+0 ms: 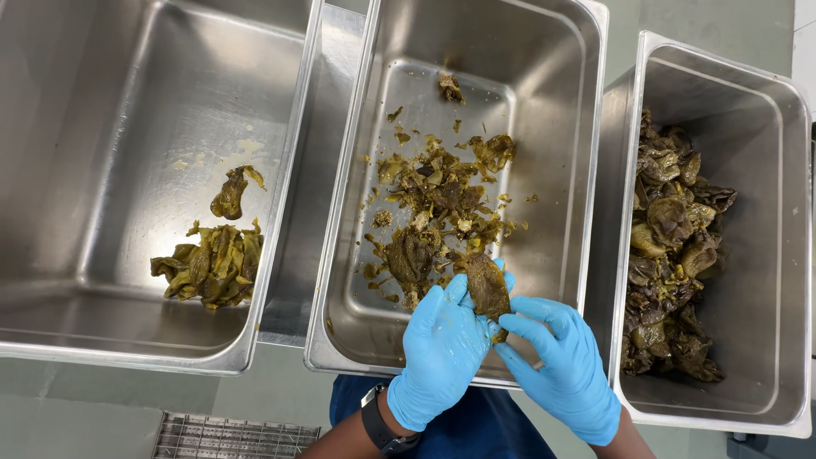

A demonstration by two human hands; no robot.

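Surface: grey-green counter (102, 399) carrying three steel pans side by side.
Left pan (280, 204): small heap of olive strips (208, 268) at 7 o'clock.
Middle pan (578, 170): scattered skins and scraps (438, 204) in its centre.
Left hand (442, 357): blue glove, fingers curled, supporting the roasted pepper (487, 286).
Pepper: its long axis runs 12 to 6 o'clock, above the middle pan's near edge, between both hands.
Right hand (565, 370): fingertips pinching the pepper's lower end; both hands equally near.
Right pan (795, 255): pile of whole dark peppers (671, 246).

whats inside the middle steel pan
The middle steel pan holds a loose scatter of olive-brown peel scraps on its bare floor. Both gloved hands, left hand and right hand, hold a dark roasted pepper over its near edge, covering the floor beneath.
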